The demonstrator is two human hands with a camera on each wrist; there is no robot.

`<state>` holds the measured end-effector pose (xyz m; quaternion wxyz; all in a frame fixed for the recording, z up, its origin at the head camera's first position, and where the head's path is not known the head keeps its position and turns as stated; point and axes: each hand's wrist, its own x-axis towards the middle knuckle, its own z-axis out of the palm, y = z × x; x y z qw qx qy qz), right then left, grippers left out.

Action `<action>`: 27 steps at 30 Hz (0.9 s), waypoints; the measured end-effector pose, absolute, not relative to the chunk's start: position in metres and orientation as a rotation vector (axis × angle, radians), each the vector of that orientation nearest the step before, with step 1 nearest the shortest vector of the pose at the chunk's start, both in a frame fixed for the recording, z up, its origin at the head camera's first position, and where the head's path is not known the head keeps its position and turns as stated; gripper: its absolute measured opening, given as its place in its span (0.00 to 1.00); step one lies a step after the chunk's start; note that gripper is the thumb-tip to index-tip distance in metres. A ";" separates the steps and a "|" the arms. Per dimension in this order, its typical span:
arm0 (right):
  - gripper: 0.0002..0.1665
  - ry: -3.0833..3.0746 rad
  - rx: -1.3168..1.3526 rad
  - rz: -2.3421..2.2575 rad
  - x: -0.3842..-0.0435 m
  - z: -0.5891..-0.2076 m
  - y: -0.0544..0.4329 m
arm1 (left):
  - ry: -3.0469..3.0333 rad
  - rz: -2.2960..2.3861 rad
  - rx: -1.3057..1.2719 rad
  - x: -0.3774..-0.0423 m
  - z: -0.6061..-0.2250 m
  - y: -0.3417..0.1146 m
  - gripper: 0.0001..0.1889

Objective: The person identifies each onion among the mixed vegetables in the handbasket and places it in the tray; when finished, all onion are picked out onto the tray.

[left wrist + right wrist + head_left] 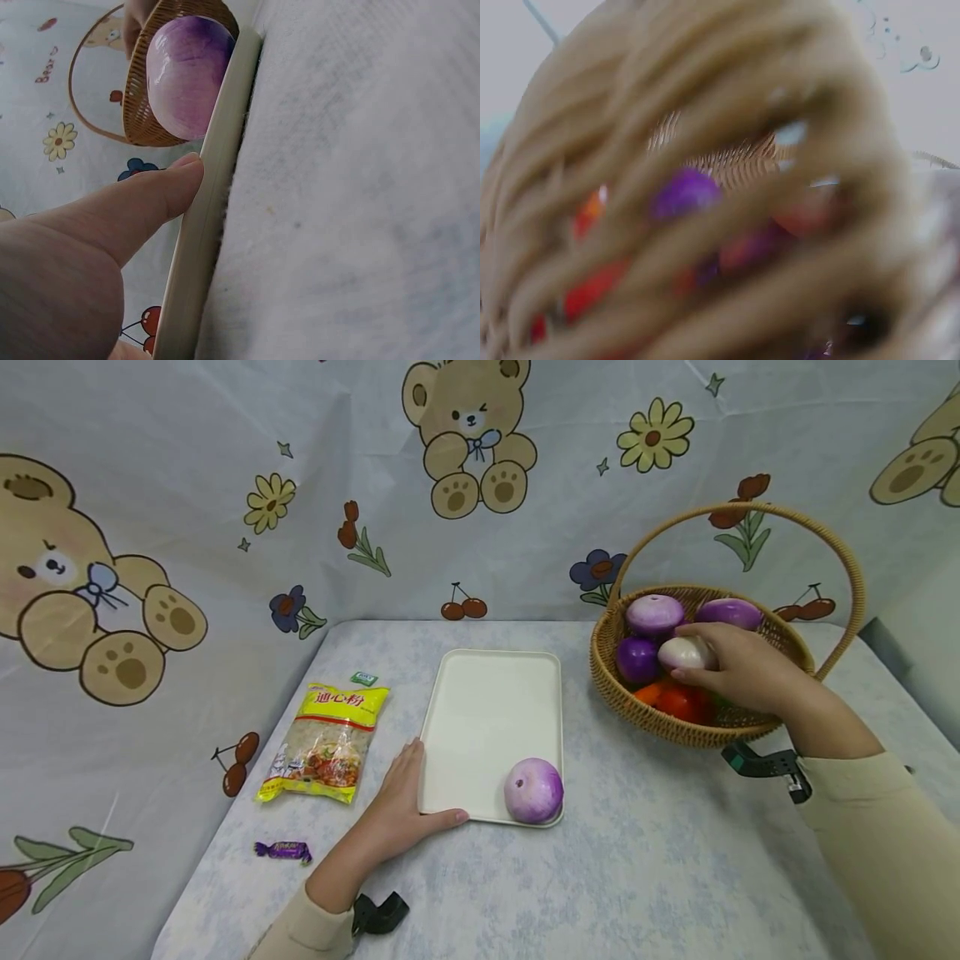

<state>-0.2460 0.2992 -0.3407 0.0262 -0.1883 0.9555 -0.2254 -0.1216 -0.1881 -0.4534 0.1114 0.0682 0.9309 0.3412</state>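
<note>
Head view: right fingers (711, 638) curled round white bulb (686, 653), left fingers (408, 764) straight against tray (491, 727); right-wrist view: blurred basket (735, 67) instead.

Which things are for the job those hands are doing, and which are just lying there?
Seem part of the job:
- cream tray, touched by the left hand
- purple-and-white onion on it
- basket
- pale bulb in the right hand

Probably just lying there, untouched:
- yellow food packet
- purple wrapped sweet
- little green packet

On the table (630, 868) lies a yellow pasta bag (324, 745), between a small green packet (363, 678) and a purple candy (282, 851). Behind them hangs a bear-printed cloth (420, 564).
</note>
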 end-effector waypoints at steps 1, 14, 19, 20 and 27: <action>0.39 2.959 -0.588 -0.705 -0.244 -0.338 0.297 | 2.733 1.000 0.198 -0.121 -0.453 -0.188 0.74; 0.38 3.022 -0.801 -0.825 -0.209 -0.308 0.242 | 2.729 0.995 0.193 -0.120 -0.453 -0.189 0.74; 0.37 3.007 -1.031 -0.867 -0.200 -0.308 0.211 | 2.728 0.999 0.189 -0.120 -0.453 -0.189 0.74; 0.36 2.998 -1.089 -0.879 -0.198 -0.309 0.205 | 2.728 0.998 0.189 -0.121 -0.453 -0.189 0.74; 0.36 2.880 -1.256 -0.901 -0.187 -0.332 0.157 | 2.734 0.994 0.195 -0.121 -0.453 -0.188 0.74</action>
